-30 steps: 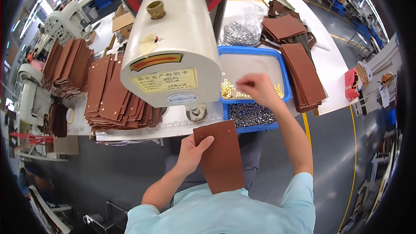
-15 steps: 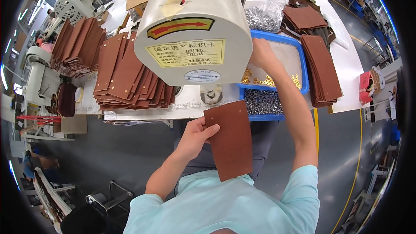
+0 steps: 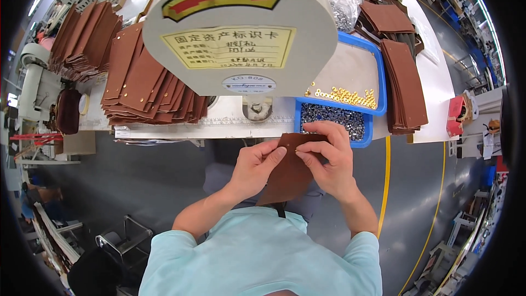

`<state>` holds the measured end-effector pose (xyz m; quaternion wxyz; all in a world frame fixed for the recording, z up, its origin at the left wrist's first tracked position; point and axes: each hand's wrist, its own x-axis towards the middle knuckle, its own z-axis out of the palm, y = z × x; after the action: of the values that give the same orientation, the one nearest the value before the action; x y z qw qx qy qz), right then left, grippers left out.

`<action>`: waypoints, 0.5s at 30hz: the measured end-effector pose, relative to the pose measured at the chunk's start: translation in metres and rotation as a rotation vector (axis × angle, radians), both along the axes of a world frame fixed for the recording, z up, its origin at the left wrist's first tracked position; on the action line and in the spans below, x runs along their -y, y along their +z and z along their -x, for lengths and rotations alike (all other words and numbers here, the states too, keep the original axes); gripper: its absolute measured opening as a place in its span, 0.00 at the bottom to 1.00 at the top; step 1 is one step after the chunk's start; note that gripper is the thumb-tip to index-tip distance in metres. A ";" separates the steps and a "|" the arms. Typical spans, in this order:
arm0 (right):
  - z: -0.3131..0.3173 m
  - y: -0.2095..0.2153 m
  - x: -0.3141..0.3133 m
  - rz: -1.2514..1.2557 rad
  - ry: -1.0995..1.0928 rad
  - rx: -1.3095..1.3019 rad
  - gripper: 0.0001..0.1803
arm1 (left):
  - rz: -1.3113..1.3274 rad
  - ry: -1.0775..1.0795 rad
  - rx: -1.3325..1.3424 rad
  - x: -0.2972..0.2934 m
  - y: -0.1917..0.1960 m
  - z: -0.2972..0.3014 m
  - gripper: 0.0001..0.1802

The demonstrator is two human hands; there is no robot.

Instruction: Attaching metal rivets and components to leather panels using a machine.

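Note:
My left hand (image 3: 253, 169) pinches the top left edge of a brown leather piece (image 3: 289, 178) between thumb and fingers, over my lap. The piece tilts, its lower end reaching toward my shirt. At its top right, my right hand (image 3: 332, 160) has thumb and index finger closed on a tiny gold eyelet (image 3: 297, 151), right at the leather. A small gold spot shows near my left thumb too. Just beyond my hands is a blue tray (image 3: 382, 85) of loose gold eyelets (image 3: 345, 97); a lower blue bin (image 3: 368, 130) holds dark, shiny metal pieces.
A large white machine head (image 3: 241, 16) overhangs the table edge, with a metal base part (image 3: 257, 108) beneath it. Stacked leather pieces (image 3: 145, 85) lie left, more (image 3: 404, 85) lie right. A plastic bag (image 3: 344, 0) stands behind the tray. A chair (image 3: 123, 241) is at lower left.
My right hand has left the blue tray and come down to the leather's top edge with an eyelet. My left hand still holds the leather, now tilted differently. The view has shifted slightly.

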<state>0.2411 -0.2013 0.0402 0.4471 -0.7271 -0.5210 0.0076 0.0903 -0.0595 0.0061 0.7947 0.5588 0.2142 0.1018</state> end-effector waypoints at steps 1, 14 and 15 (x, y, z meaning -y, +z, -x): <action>0.001 -0.001 0.001 0.026 -0.012 -0.005 0.10 | -0.055 -0.012 0.015 0.002 -0.001 -0.001 0.17; 0.017 -0.012 0.006 0.080 -0.102 -0.220 0.08 | -0.552 -0.162 -0.146 0.007 0.021 0.005 0.17; 0.017 -0.012 0.007 0.081 -0.101 -0.220 0.08 | -0.551 -0.161 -0.146 0.006 0.018 0.007 0.17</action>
<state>0.2240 -0.2082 0.0286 0.4715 -0.7647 -0.4309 0.0857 0.0835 -0.0659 0.0237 0.6011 0.7745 0.1901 0.0520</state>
